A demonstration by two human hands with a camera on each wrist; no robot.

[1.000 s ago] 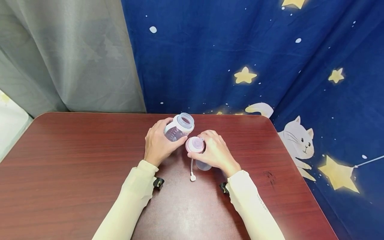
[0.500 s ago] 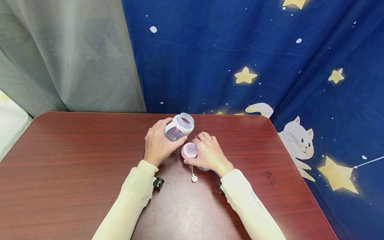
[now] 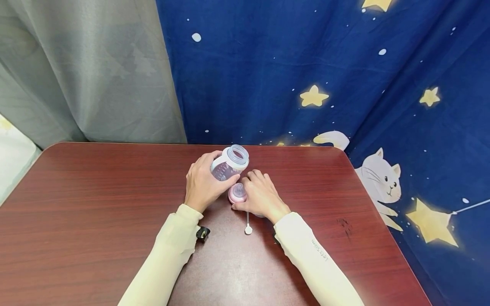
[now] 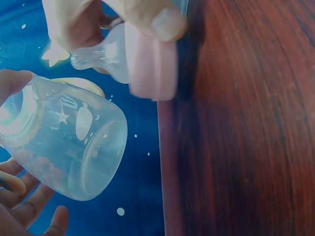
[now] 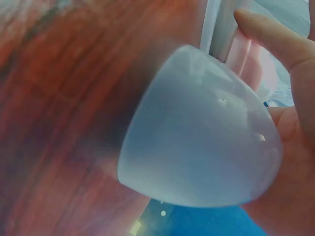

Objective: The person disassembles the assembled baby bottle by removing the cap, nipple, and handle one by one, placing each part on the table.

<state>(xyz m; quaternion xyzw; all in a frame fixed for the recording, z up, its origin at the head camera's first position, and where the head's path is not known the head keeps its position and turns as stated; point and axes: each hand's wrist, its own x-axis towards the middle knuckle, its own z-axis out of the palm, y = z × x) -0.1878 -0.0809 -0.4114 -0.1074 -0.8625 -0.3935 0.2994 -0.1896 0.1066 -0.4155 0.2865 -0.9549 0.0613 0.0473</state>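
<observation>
My left hand [image 3: 204, 182] grips a clear baby bottle [image 3: 223, 171] with a white collar, tilted so its uncapped mouth points up and right. Just right of and below it, my right hand [image 3: 260, 197] holds a pink bottle ring [image 4: 147, 64] with a clear nipple [image 4: 115, 51] on top. A thin straw [image 3: 248, 219] hangs from the ring and ends in a round white weight [image 3: 248, 230]. Close under my right palm is a translucent domed cap [image 5: 202, 132], mostly hidden in the head view.
The reddish-brown wooden table [image 3: 115, 221] spreads around both hands. A grey curtain [image 3: 103, 76] and a blue starry curtain [image 3: 260, 76] hang behind its far edge. Dark scuff marks [image 3: 344, 226] show on the tabletop at right.
My right hand has moved left and slightly nearer, bringing the pink ring and nipple under the bottle. The domed cap is more covered by the hand. My left hand has barely moved.
</observation>
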